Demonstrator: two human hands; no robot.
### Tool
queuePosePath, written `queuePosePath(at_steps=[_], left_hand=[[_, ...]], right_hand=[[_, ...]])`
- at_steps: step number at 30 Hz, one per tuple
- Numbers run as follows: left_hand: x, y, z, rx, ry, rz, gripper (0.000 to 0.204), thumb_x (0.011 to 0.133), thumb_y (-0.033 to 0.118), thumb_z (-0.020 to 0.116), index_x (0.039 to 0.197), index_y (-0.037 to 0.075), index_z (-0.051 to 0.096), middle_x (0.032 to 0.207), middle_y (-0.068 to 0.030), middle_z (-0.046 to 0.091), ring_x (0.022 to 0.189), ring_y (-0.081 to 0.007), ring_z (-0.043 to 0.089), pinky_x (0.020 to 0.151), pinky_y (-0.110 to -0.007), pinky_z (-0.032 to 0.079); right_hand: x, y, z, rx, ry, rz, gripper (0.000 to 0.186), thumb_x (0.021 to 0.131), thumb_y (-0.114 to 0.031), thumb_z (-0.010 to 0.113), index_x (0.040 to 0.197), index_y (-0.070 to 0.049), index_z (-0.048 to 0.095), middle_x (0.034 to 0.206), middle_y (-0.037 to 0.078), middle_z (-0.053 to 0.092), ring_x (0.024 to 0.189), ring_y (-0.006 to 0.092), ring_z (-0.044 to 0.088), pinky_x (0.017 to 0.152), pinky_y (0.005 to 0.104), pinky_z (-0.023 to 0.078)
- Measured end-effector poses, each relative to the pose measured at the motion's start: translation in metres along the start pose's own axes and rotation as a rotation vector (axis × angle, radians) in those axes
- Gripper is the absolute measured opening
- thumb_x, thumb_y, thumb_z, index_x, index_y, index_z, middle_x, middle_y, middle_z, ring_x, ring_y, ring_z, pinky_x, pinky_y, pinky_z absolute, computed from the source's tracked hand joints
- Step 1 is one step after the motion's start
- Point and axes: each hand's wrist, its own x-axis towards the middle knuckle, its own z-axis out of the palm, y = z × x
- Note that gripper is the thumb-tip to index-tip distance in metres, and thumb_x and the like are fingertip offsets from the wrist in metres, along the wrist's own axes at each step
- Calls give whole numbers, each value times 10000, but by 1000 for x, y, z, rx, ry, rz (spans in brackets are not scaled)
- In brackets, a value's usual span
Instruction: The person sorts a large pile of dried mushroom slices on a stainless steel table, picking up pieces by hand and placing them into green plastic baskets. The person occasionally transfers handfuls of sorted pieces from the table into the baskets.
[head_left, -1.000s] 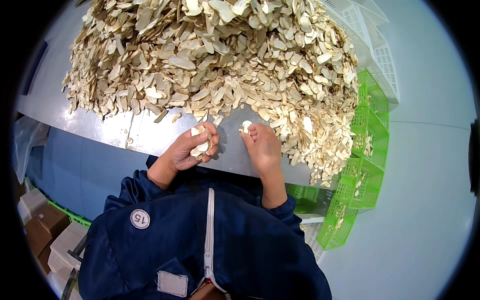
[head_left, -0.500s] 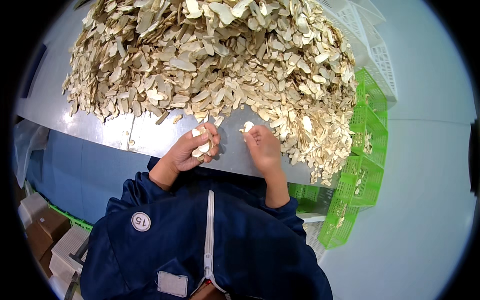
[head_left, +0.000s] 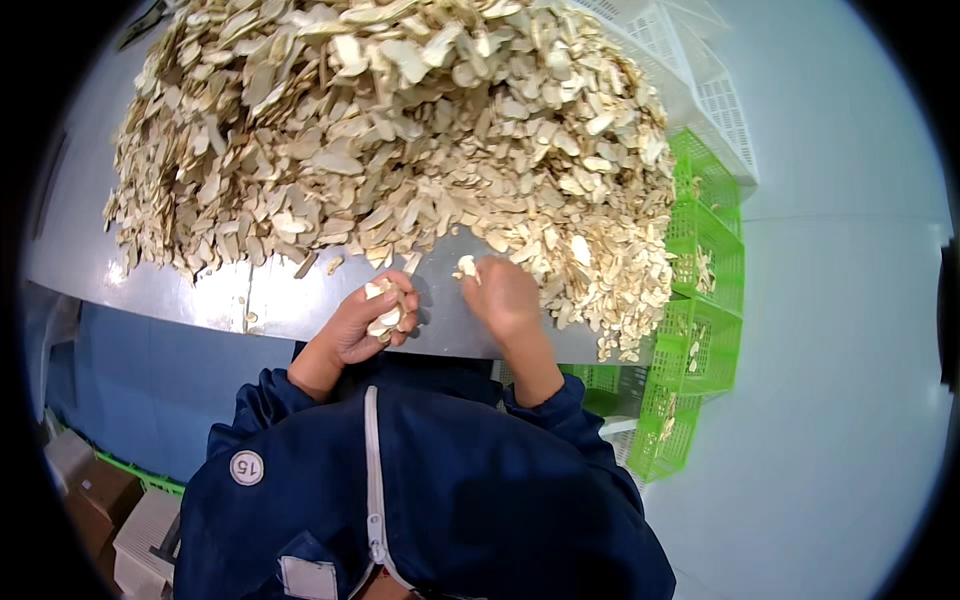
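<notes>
A large heap of dried, pale cream slices point(head_left: 330, 160), probably mushroom or root, covers the far part of the metal table point(head_left: 290, 300). My left hand point(head_left: 355, 325), near the table's front edge, is closed around several whitish slices point(head_left: 383, 318); their ends show between thumb and fingers. Over bare metal to its right, my right hand point(head_left: 505, 300) pinches a small pale slice point(head_left: 467, 267) at its fingertips. Its other fingers are curled and partly hidden. One loose slice point(head_left: 412, 262) lies just beyond my left hand.
Green plastic baskets point(head_left: 718, 330) holding a few slices line the table's right side, with white perforated crates point(head_left: 720, 100) behind them. Smaller slices point(head_left: 620, 300) spread toward the right front edge. Cartons and a white crate point(head_left: 145, 540) stand at the lower left.
The whole view has shifted, so the heap and baskets appear farther left and the near edge slightly lower. Both hands keep their grips; the right hand has turned a little, its knuckles more toward the camera.
</notes>
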Motion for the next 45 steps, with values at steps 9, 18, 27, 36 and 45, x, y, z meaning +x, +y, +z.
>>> queuePosePath(at_steps=[9,18,27,36,45], left_hand=[[7,-5,24,147,136,62,192,1018,230,610,1132,86,552,994,-71,629,802,-163,642,570,-254,545],[51,-35,49,219,279,-2,442,1037,253,576,1392,11,472,976,-62,635,805,-153,630,574,-234,531],[39,-23,43,95,214,28,442,1062,218,505,1446,10,436,1024,-73,628,816,-168,620,574,-239,520],[-1,-12,28,135,248,119,471,1032,239,565,1418,-6,452,1003,-70,630,807,-151,627,565,-233,522],[23,-25,46,290,234,-57,470,1034,209,572,1430,-23,469,995,-69,649,793,-150,657,572,-232,550]], right_hand=[[-11,5,6,-72,122,-220,140,829,-95,633,755,-19,725,794,177,680,696,338,717,632,409,591],[-21,14,20,42,259,-293,112,829,-137,643,813,-39,694,811,140,659,678,293,714,604,387,584],[-28,46,10,431,402,-55,168,897,-148,662,1028,-67,728,996,124,696,869,327,684,759,440,547],[-20,31,16,217,285,-266,166,897,-185,686,1026,-84,710,965,104,663,835,326,676,737,424,559],[-7,23,6,217,65,-193,139,884,-190,665,874,-61,716,849,155,704,765,361,687,718,456,562]])
